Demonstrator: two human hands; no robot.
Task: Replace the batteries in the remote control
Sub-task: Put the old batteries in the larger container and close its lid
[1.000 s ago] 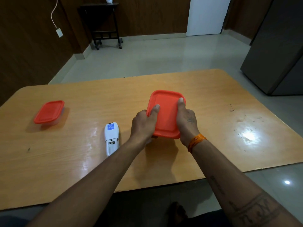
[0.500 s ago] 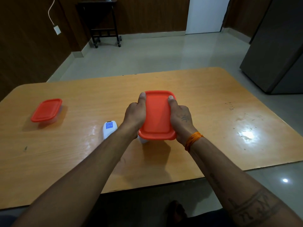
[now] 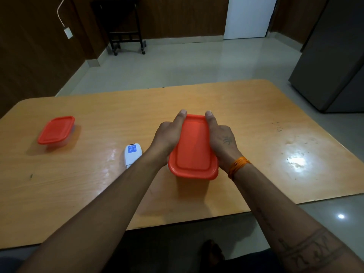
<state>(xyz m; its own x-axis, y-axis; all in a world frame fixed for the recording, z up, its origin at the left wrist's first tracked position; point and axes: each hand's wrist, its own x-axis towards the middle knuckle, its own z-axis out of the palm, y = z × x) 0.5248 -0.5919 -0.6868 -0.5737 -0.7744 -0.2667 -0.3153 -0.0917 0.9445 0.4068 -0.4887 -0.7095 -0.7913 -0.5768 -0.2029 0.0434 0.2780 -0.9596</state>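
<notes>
A clear container with an orange lid (image 3: 194,146) is held over the middle of the wooden table (image 3: 256,119). My left hand (image 3: 167,136) grips its left side and my right hand (image 3: 221,138) grips its right side, thumbs lying along the lid's edges. The white remote control (image 3: 132,154) lies back side up just left of my left wrist, a blue label near its far end; my forearm hides its near end. What the container holds is hidden by the lid.
A second orange-lidded container (image 3: 56,130) sits at the table's far left. A dark cabinet (image 3: 334,56) stands to the right of the table. A small black stand (image 3: 126,26) is by the back wall.
Both hands have turned the orange-lidded container lengthwise and drawn it nearer to me and slightly left, beside the remote. My left forearm now covers the remote's near end.
</notes>
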